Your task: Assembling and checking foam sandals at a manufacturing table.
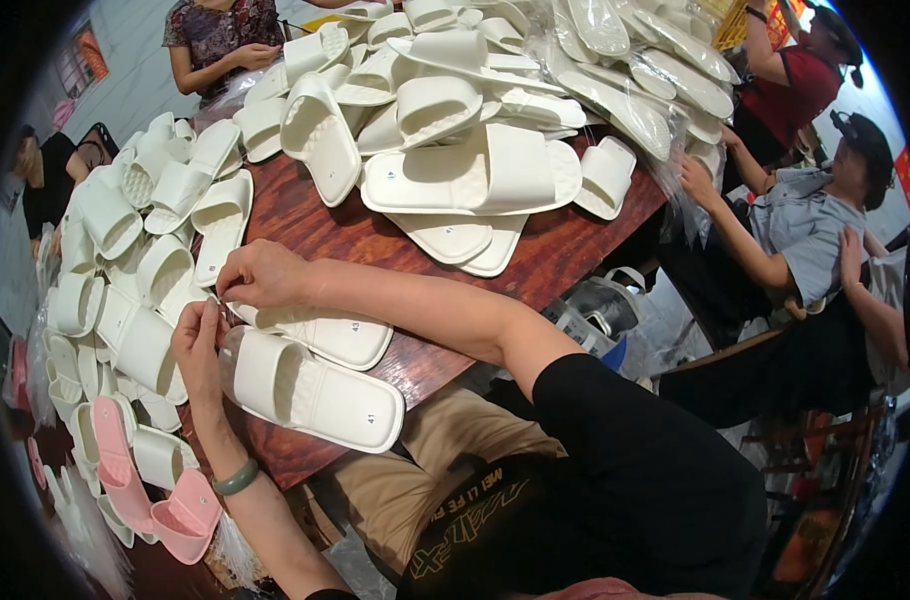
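Pink slippers [135, 480]: at seven o'clock, hanging near the table [305, 215] edge beside a crowded white stack [125, 300]; a nudge from the elbow could tip them off.
Left hand [200, 350]: fingers drawn together at nine o'clock, pinching something tiny I cannot make out, touching the near slipper's strap end.
Right hand [263, 275]: fingertips closed too, meeting the left just above (the two hands nearly touch).
White slipper pair [315, 385]: lies at centre-left on the dark red table, one partly under the other; a tug could slide the lower one off the edge.
Big heap [455, 110]: at twelve o'clock, loosely piled, could slump toward the hands.
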Motion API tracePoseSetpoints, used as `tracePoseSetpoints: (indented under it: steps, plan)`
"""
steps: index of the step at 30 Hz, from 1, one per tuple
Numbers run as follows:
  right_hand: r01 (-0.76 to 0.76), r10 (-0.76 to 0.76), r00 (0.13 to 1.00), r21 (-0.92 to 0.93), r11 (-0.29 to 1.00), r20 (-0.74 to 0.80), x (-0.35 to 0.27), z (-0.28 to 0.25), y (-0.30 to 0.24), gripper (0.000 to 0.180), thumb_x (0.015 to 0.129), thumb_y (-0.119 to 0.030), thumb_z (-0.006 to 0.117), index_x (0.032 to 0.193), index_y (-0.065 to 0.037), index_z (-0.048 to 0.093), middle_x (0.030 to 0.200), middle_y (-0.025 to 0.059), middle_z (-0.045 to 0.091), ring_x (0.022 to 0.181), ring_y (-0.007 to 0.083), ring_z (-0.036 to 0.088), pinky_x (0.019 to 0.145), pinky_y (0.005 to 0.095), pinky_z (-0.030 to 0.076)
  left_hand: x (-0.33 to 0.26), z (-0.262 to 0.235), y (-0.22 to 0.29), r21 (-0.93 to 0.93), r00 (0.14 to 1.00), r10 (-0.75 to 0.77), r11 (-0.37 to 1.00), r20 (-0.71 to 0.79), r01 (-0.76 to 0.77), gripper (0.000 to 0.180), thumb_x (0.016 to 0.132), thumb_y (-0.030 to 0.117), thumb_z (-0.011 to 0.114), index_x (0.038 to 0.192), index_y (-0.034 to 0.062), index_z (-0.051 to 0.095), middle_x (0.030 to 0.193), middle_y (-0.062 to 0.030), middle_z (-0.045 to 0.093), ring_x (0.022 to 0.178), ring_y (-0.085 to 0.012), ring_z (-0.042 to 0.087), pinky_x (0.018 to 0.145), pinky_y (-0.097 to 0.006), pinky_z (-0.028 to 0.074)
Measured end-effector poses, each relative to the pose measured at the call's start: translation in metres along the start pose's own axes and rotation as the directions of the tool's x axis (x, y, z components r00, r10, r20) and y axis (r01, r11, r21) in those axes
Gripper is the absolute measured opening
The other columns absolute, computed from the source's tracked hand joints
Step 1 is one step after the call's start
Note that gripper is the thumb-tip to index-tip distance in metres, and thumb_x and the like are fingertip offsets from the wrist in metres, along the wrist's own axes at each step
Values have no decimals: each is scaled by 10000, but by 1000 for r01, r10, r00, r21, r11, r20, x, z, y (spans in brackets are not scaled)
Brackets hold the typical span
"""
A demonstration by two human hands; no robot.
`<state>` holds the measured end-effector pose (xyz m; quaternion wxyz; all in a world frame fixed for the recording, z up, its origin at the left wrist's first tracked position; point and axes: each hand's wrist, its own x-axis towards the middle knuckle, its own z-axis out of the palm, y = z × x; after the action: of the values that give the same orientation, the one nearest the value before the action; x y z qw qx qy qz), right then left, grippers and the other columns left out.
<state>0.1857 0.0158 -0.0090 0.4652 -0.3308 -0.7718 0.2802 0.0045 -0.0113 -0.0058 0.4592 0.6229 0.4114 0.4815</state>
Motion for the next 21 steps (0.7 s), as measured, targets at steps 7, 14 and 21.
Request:
tracePoseSetpoints:
  steps: [7,14,21]
  plan:
    - [5,-6,1000,-23,1000,-18,-2,0,0,143,702,-98,662,839,-67,687,804,105,646,710,251,628,638,327,487,-1,4,2,46,1000,-17,999,21,16,191,916,176,527,785,39,550,662,32,500,575,-31,381,528,-173,294]
    - [83,-88,995,-118,990,-38,-1,-2,-2,131,702,-81,659,829,-64,689,808,111,639,720,263,620,634,330,484,0,3,-3,39,1000,-9,999,28,8,183,915,170,525,798,32,551,671,28,512,577,-29,396,527,-170,300]
    - [235,-242,970,-155,959,-29,3,-1,-1,127,668,-58,663,792,-50,689,747,115,639,697,267,615,628,337,482,1,1,-4,35,999,1,999,41,-3,183,913,174,530,803,30,554,672,27,513,580,-29,406,526,-172,305]
